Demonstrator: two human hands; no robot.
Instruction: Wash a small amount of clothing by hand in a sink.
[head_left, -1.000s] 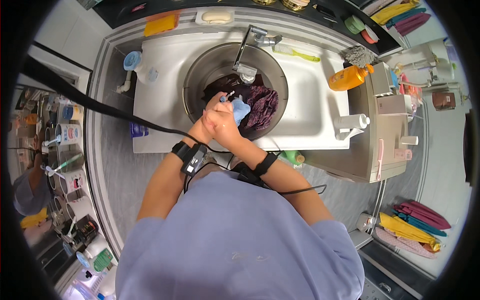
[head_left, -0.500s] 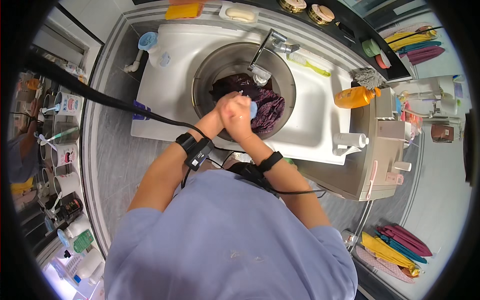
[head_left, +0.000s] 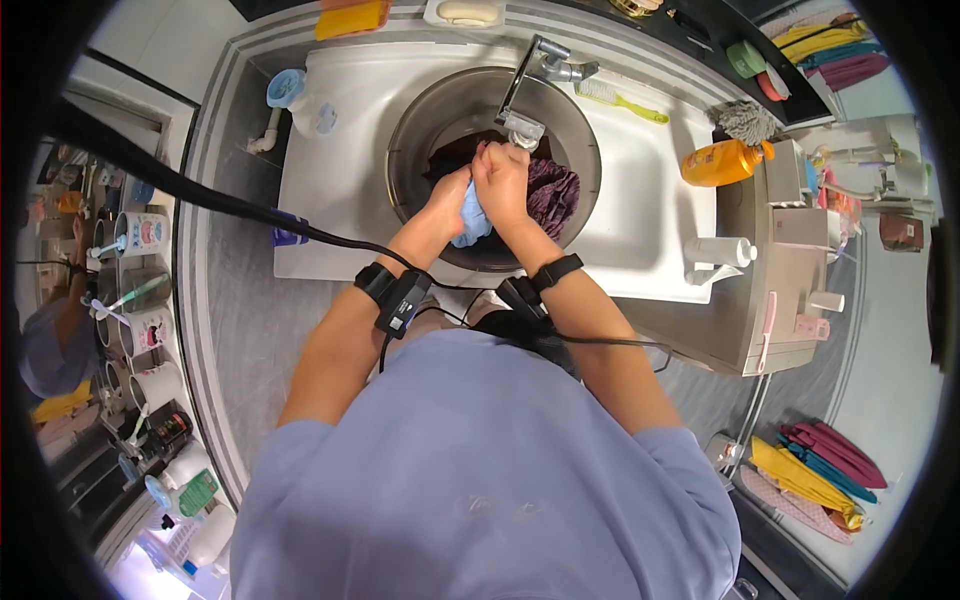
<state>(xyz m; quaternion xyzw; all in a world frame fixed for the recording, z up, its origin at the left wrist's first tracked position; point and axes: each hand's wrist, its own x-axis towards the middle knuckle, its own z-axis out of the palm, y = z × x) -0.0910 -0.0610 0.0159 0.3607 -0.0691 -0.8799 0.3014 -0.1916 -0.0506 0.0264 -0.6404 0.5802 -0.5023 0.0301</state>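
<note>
A crumpled light blue cloth (head_left: 471,220) hangs bunched between my two hands over a round metal basin (head_left: 397,150). My left hand (head_left: 447,208) is closed on its left side. My right hand (head_left: 501,178) is wrapped round its upper part in a fist, just below the tap's spout (head_left: 523,132). Some of the cloth is hidden inside my fingers. Beneath and beyond my hands, dark purple patterned fabric (head_left: 554,196) lies heaped in the basin. I cannot make out whether water runs from the tap.
The basin stands in a white sink (head_left: 640,255). A green-handled brush (head_left: 640,110) lies behind it, with an orange pump bottle (head_left: 715,163) and a white bottle (head_left: 725,251) at the right. A blue-topped container (head_left: 288,90) stands at the left. A black cable (head_left: 250,212) crosses from the left.
My hands have drawn slightly apart, the right one moving up toward the tap. More of the blue cloth shows, now hanging between them. The whole view has shifted a little.
</note>
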